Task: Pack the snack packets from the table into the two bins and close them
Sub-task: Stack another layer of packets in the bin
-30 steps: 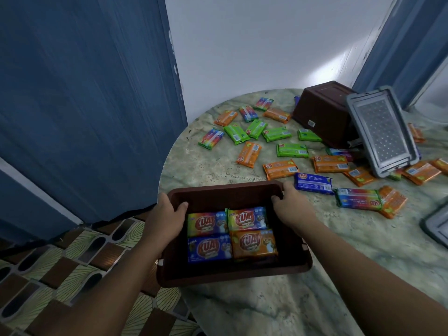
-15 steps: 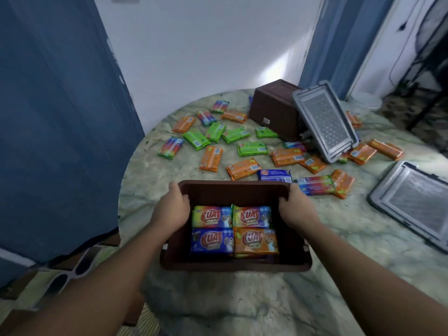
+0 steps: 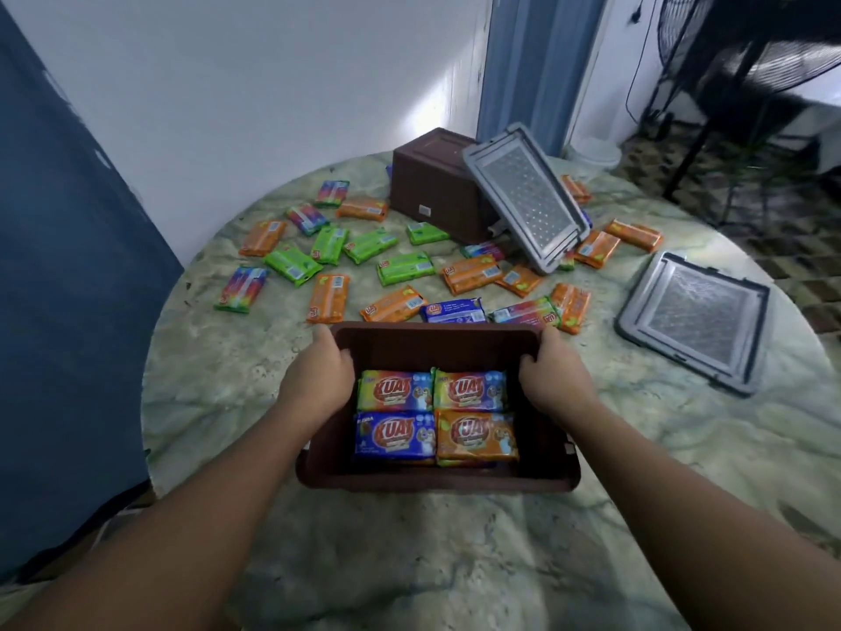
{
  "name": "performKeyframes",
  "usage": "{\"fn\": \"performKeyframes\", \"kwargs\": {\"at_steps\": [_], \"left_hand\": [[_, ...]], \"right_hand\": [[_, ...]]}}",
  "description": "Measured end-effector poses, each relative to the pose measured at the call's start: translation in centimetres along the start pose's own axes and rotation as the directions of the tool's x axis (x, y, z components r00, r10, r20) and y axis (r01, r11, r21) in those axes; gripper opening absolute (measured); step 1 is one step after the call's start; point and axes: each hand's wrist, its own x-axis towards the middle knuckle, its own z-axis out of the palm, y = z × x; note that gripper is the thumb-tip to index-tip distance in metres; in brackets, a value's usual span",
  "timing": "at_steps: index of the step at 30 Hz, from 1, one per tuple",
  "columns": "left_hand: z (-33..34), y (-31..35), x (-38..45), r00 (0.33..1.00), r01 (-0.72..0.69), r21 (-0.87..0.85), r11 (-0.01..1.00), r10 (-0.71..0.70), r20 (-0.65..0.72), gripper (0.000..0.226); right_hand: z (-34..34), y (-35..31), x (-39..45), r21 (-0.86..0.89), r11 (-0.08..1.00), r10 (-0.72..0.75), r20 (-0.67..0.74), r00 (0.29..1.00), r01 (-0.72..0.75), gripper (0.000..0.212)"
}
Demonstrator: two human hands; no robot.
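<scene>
A brown open bin [image 3: 432, 480] sits on the marble table in front of me, with several snack packets [image 3: 434, 414] laid flat inside. My left hand [image 3: 318, 380] grips its left rim and my right hand [image 3: 553, 378] grips its right rim. Beyond it, several loose snack packets [image 3: 393, 268] in orange, green, blue and rainbow wrappers lie scattered. A second brown bin [image 3: 432, 184] lies overturned at the back, with a grey lid [image 3: 523, 195] leaning against it. Another grey lid [image 3: 694, 321] lies flat to the right.
The round marble table [image 3: 455, 562] has its edge close on the left, by a blue curtain [image 3: 68, 311]. A white wall stands behind. A black standing fan [image 3: 751, 61] and patterned floor are at the far right.
The bin, held in both hands, has moved from the table's left edge further onto the table. My view has swung right, bringing the second lid fully into sight.
</scene>
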Motion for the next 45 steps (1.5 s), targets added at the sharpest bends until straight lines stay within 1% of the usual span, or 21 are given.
{"fn": "performKeyframes", "kwargs": {"at_steps": [2,3,5,7,8,10,12,13,15,18,22,25,28,31,32,34,37,40,43,44,45], "left_hand": [[-0.2,0.1,-0.4,1.000,-0.008,0.060,0.998,0.009,-0.004,0.042],[-0.1,0.1,-0.6,0.999,-0.027,0.123,0.992,0.031,-0.033,0.053],[-0.3,0.3,-0.9,0.982,-0.106,0.242,0.965,0.140,-0.127,0.076],[-0.6,1.0,-0.9,0.942,-0.227,0.241,0.944,0.275,-0.190,0.082],[-0.8,1.6,-0.6,0.924,-0.285,0.201,0.937,0.325,-0.204,0.078],[-1.1,2.9,0.4,0.895,-0.375,0.133,0.917,0.396,-0.204,0.059],[-1.3,4.3,1.9,0.889,-0.427,0.094,0.900,0.436,-0.142,0.035],[-1.4,5.0,2.7,0.890,-0.439,0.078,0.895,0.445,-0.101,0.028],[-1.4,6.0,4.3,0.896,-0.440,0.063,0.896,0.442,-0.033,0.022],[-0.9,6.9,6.8,0.906,-0.424,0.103,0.900,0.421,0.046,0.018],[0.3,7.6,10.1,0.924,-0.354,0.117,0.928,0.328,0.195,0.015],[1.4,8.0,12.1,0.914,-0.338,0.200,0.920,0.269,0.305,0.018],[2.6,8.2,13.8,0.898,-0.352,0.280,0.893,0.238,0.369,0.032],[3.9,7.9,15.4,0.891,-0.338,0.333,0.880,0.185,0.415,0.065],[4.3,7.7,15.6,0.890,-0.326,0.336,0.884,0.166,0.425,0.072],[5.2,7.4,15.9,0.885,-0.310,0.337,0.889,0.140,0.444,0.078],[6.5,6.9,16.1,0.885,-0.318,0.374,0.871,0.130,0.448,0.077],[6.9,7.0,16.6,0.894,-0.321,0.378,0.868,0.147,0.422,0.072],[6.9,7.0,16.4,0.900,-0.276,0.361,0.891,0.108,0.423,0.078],[6.7,7.0,16.2,0.904,-0.251,0.345,0.904,0.092,0.418,0.080],[6.4,7.1,15.9,0.908,-0.230,0.326,0.917,0.082,0.411,0.081]], "right_hand": [[0.0,-0.1,-0.3,-0.022,1.000,0.002,0.000,1.000,-0.002,0.020],[0.0,-0.1,-0.5,-0.056,0.998,-0.002,-0.005,1.000,0.002,0.027],[0.1,-0.3,-1.0,-0.170,0.985,-0.041,-0.066,0.997,0.029,0.047],[0.1,-1.0,-1.3,-0.226,0.968,-0.146,-0.164,0.976,0.107,0.061],[0.1,-1.5,-1.4,-0.224,0.961,-0.206,-0.185,0.961,0.163,0.061],[0.1,-2.5,-0.8,-0.214,0.941,-0.301,-0.176,0.937,0.262,0.052],[-0.1,-3.7,0.3,-0.249,0.920,-0.352,-0.184,0.918,0.303,0.044],[-0.3,-4.2,1.1,-0.283,0.906,-0.374,-0.192,0.907,0.314,0.041],[-0.6,-5.2,3.0,-0.333,0.876,-0.413,-0.139,0.900,0.350,0.038],[-0.8,-6.7,6.1,-0.291,0.862,-0.415,0.064,0.908,0.414,0.034],[0.1,-8.6,9.6,-0.294,0.857,-0.336,0.301,0.892,0.423,0.034],[1.6,-9.2,11.7,-0.314,0.855,-0.281,0.389,0.878,0.413,0.041],[2.8,-9.4,13.3,-0.367,0.824,-0.244,0.457,0.856,0.431,0.055],[3.8,-9.6,14.3,-0.413,0.780,-0.209,0.536,0.818,0.470,0.079],[4.1,-9.6,14.3,-0.435,0.764,-0.192,0.553,0.811,0.477,0.085],[4.9,-9.4,14.6,-0.476,0.725,-0.174,0.573,0.801,0.498,0.090],[6.3,-8.8,15.3,-0.533,0.656,-0.183,0.575,0.798,0.534,0.085],[6.8,-8.6,15.8,-0.560,0.627,-0.212,0.545,0.811,0.541,0.080],[6.8,-8.6,15.8,-0.603,0.572,-0.269,0.502,0.822,0.556,0.081],[6.8,-8.5,15.7,-0.606,0.579,-0.271,0.489,0.829,0.546,0.084],[6.7,-8.5,15.6,-0.590,0.611,-0.262,0.478,0.838,0.528,0.088]]}}
